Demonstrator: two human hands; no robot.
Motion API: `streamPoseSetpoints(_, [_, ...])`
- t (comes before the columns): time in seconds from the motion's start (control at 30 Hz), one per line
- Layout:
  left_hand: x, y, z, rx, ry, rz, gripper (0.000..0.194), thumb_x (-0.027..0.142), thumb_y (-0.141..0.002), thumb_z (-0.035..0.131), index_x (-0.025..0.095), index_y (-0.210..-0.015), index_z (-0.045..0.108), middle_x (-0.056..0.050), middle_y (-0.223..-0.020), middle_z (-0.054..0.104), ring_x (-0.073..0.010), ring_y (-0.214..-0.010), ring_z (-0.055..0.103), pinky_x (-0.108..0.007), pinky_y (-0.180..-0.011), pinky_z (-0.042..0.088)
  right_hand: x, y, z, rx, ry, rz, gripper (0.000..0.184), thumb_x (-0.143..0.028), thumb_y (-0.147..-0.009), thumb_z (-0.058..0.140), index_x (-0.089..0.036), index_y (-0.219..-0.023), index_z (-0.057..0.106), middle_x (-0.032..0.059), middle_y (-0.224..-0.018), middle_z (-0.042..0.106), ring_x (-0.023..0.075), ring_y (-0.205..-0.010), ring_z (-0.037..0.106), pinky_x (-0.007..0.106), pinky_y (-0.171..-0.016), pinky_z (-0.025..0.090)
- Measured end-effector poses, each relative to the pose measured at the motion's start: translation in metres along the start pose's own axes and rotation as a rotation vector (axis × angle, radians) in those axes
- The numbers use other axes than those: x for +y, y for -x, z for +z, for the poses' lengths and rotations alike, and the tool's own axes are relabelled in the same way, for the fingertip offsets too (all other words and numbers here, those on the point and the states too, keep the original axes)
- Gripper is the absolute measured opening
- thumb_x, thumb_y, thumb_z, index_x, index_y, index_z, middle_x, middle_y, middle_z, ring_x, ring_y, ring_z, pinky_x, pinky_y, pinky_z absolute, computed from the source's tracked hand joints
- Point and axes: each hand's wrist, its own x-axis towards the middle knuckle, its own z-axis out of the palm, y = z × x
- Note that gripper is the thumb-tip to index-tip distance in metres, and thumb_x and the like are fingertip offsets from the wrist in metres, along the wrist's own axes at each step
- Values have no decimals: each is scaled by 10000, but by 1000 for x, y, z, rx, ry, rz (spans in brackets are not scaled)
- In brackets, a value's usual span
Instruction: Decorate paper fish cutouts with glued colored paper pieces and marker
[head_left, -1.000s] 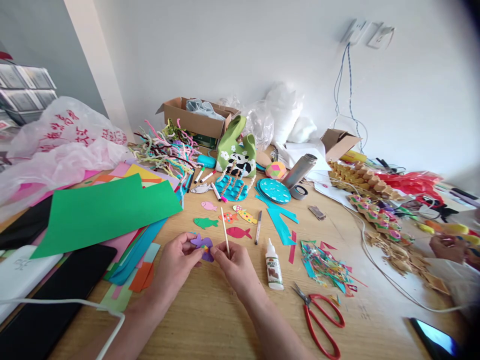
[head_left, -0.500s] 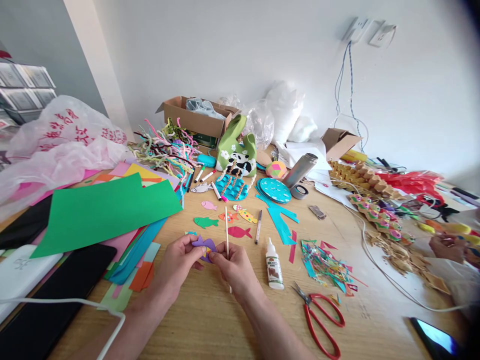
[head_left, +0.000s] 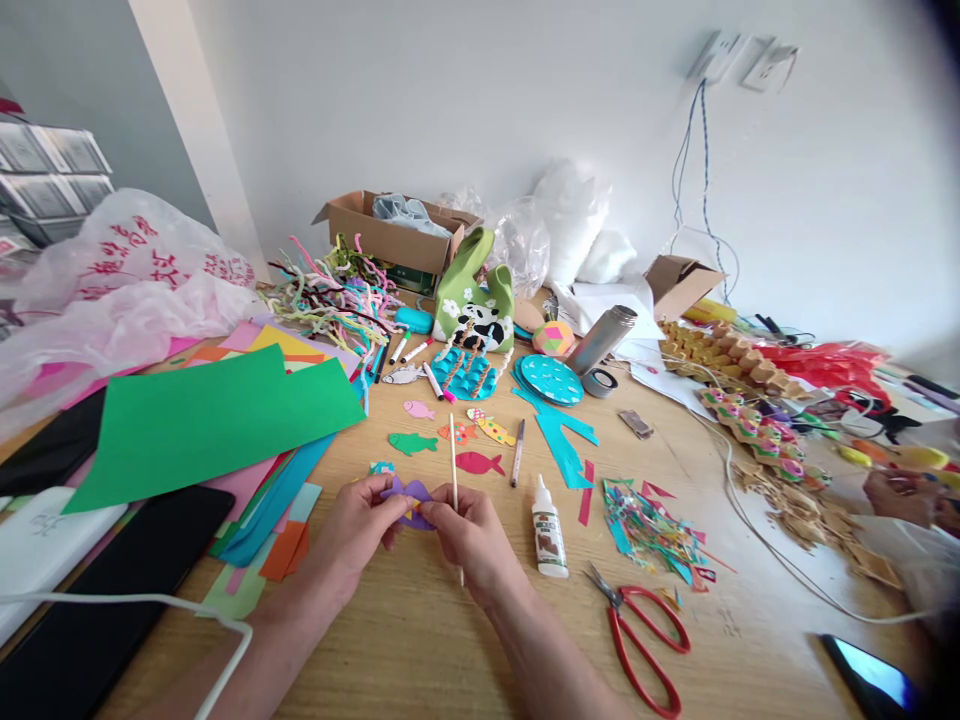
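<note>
Pinched from both sides: one purple paper cut-out (head_left: 418,489), left hand's (head_left: 356,515) thumb and fingers at its left, right hand's (head_left: 476,535) fingertips at its right edge; long axis partly hidden. One pale thin stick (head_left: 453,450), also in right hand, just right of cut-out, lengthwise near to far. Beyond: red paper fish (head_left: 478,463), green paper fish (head_left: 412,442), flat on table (head_left: 420,620).

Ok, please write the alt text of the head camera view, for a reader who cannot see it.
Two bare hands, left and right, hold a purple paper piece above a wooden table; the right also holds a thin stick. Around them lie paper fish, a glue bottle and red-handled scissors.
</note>
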Motion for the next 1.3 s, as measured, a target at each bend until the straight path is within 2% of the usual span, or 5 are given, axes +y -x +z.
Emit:
streamPoseSetpoints(0.5, [-6,-1,1,11,4,37,220,416,-661,660,199,-638,629,35,-554,534,-119,-514,437,-243,-476,318,7,-3,2,34,-31,-9,194,-350,-619,683,-186,-611,579,-80,-452,435,62,-409,272,237,-424,159])
streamPoseSetpoints(0.73, [-8,-2,0,11,-6,30,210,407,-666,641,199,-659,616,31,-576,554,-123,-524,444,-247,-481,326,-3,0,0,51,-120,62,189,-372,-642,605,-185,-654,585,-123,-398,309,56,-379,177,240,-397,96])
streamPoseSetpoints(0.9, [-11,-5,-1,-22,-40,14,183,381,-644,624,199,-660,622,18,-610,594,-130,-537,462,-249,-480,319,-6,0,-2,58,-107,61,186,-356,-623,638,-192,-640,552,-124,-402,337,43,-366,198,228,-388,96])
streamPoseSetpoints(1.13, [-10,-3,-1,-78,-30,-20,192,392,-633,624,201,-647,612,44,-561,522,-119,-513,447,-243,-475,325,1,-1,-3,8,-80,50,152,-276,-590,658,-191,-608,532,-86,-438,462,32,-361,258,221,-394,113])
streamPoseSetpoints(1.3, [-2,0,1,-133,41,-44,253,458,-667,594,206,-684,595,44,-557,518,-125,-508,473,-246,-474,357,-2,-2,-2,56,-217,65,198,-312,-592,676,-205,-639,517,-120,-389,397,25,-334,204,211,-369,92])
